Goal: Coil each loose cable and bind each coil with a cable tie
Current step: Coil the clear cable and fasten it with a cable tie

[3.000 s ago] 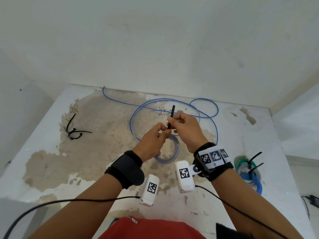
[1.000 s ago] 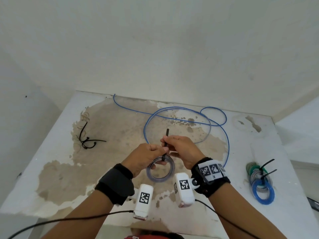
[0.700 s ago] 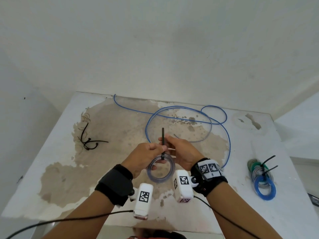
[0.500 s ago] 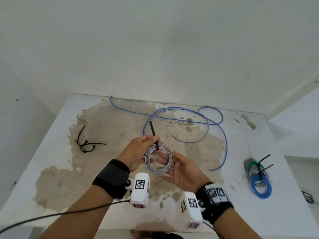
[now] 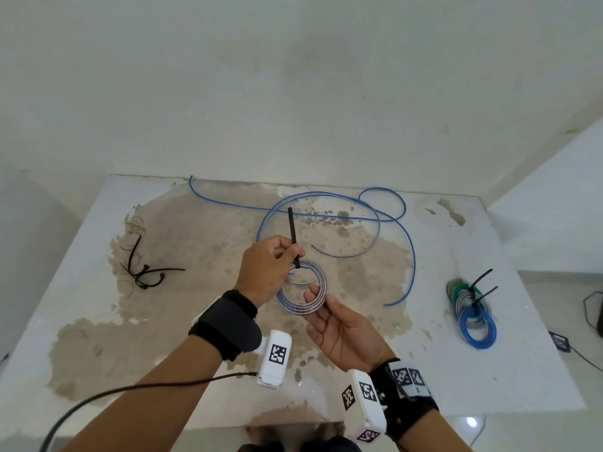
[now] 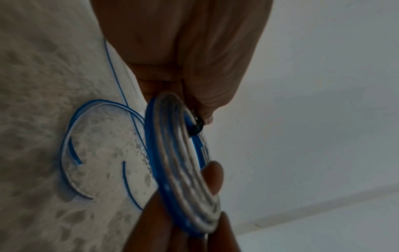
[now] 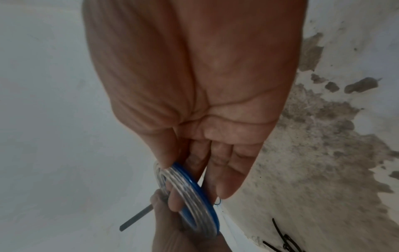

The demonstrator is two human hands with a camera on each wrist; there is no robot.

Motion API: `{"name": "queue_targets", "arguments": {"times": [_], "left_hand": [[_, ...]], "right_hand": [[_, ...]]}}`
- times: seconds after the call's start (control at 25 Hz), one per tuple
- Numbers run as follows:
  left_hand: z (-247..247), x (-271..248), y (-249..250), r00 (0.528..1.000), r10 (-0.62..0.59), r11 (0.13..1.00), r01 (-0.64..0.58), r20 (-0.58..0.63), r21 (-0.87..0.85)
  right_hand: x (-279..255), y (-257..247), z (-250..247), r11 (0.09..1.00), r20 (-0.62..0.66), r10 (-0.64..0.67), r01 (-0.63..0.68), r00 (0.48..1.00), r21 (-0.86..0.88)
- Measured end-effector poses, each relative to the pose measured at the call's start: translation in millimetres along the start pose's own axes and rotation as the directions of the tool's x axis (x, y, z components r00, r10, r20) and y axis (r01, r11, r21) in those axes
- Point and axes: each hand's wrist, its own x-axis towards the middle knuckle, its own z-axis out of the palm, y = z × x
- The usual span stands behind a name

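A small silver-blue coil [image 5: 301, 287] is held above the table [image 5: 81, 288] between both hands. My left hand [image 5: 293, 256] pinches its top together with a black cable tie [image 5: 291, 233], whose tail sticks up. The tie's head [image 6: 197, 127] sits on the coil [image 6: 179, 162] in the left wrist view. My right hand [image 5: 315, 298] lies palm up under the coil, thumb on its lower right rim, pinching it. The right wrist view shows the coil [image 7: 194, 196] between thumb and fingers and the tie's tail [image 7: 136, 220] beyond. A loose blue cable [image 5: 326, 216] sprawls behind.
Three bound coils [image 5: 473, 308] in green, silver and blue lie stacked at the table's right side. Spare black cable ties [image 5: 143, 272] lie at the left on the worn brown patch. White walls close in behind and on both sides.
My right hand has let go of the tie's tail, turned palm up and taken the coil's lower rim. The left hand keeps the tie and the coil's top.
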Motion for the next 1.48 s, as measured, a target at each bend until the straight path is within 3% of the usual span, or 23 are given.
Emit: {"name": "queue_targets", "arguments": {"times": [0.12,0.2,0.24,0.28,0.36,0.44,0.76,0.88,0.96,1.0,1.04,1.08,1.16,1.24,1.32,1.4,1.48], "left_hand": [[11,-6,4,0.995,0.094,0.993,-0.09,-0.04,0.081],[20,-10,13,1.0,0.007,1.0,-0.007,-0.002,0.0],[24,-11,17,0.994,-0.089,0.992,0.094,0.063,-0.08],[29,-14,22,0.967,-0.202,0.96,0.227,0.154,-0.164],[36,-22,25,0.865,-0.363,0.849,0.46,0.347,-0.258],[42,-32,22,0.802,-0.378,0.801,0.534,0.462,-0.272],[98,-57,31,0.845,-0.316,0.784,0.489,0.432,-0.382],[126,-63,29,0.832,-0.317,0.824,0.479,0.456,-0.302],[146,-66,20,0.83,-0.355,0.874,0.458,0.431,-0.162],[157,-66,10,0.835,-0.38,0.895,0.441,0.398,-0.07],[164,-67,-2,0.846,-0.401,0.91,0.411,0.352,0.048],[170,-68,-19,0.863,-0.404,0.911,0.348,0.304,0.221],[176,-70,-51,0.885,-0.384,0.814,0.189,0.265,0.549],[182,-71,-76,0.857,-0.421,0.688,0.09,0.296,0.72],[191,-73,-94,0.826,-0.464,0.576,0.006,0.321,0.818],[195,-77,-108,0.828,-0.456,0.511,-0.057,0.326,0.858],[194,-79,-114,0.834,-0.437,0.493,-0.091,0.337,0.865]], "right_hand": [[-7,-3,-7,1.0,-0.018,-0.005,0.005,1.0,0.019],[-15,-6,-13,1.0,-0.072,-0.014,0.015,0.997,0.015],[-19,-9,-16,0.999,-0.082,-0.023,0.025,0.996,0.026],[-24,-13,-20,0.999,-0.083,-0.039,0.042,0.996,0.035],[-34,-22,-26,0.997,-0.083,-0.063,0.067,0.995,0.038],[-43,-31,-37,0.996,-0.087,-0.074,0.078,0.993,0.046],[-79,-54,-72,0.993,-0.017,-0.079,0.08,0.997,0.082],[-95,-68,-88,0.995,-0.056,-0.095,0.097,0.994,0.026],[-108,-77,-104,0.982,-0.111,-0.13,0.113,0.985,-0.15],[-115,-82,-118,0.937,-0.138,-0.167,0.113,0.976,-0.332],[-121,-85,-131,0.831,-0.149,-0.214,0.1,0.966,-0.547],[-128,-87,-151,0.667,-0.153,-0.281,0.078,0.948,-0.741],[-143,-92,-193,0.33,-0.117,-0.453,0.045,0.884,-0.943],[-160,-101,-230,0.037,-0.031,-0.626,-0.01,0.779,-0.999],[-172,-113,-260,-0.216,0.044,-0.736,-0.174,0.675,-0.961],[-174,-125,-277,-0.333,0.058,-0.789,-0.347,0.611,-0.877],[-168,-131,-289,-0.38,0.031,-0.792,-0.452,0.61,-0.807]]}}
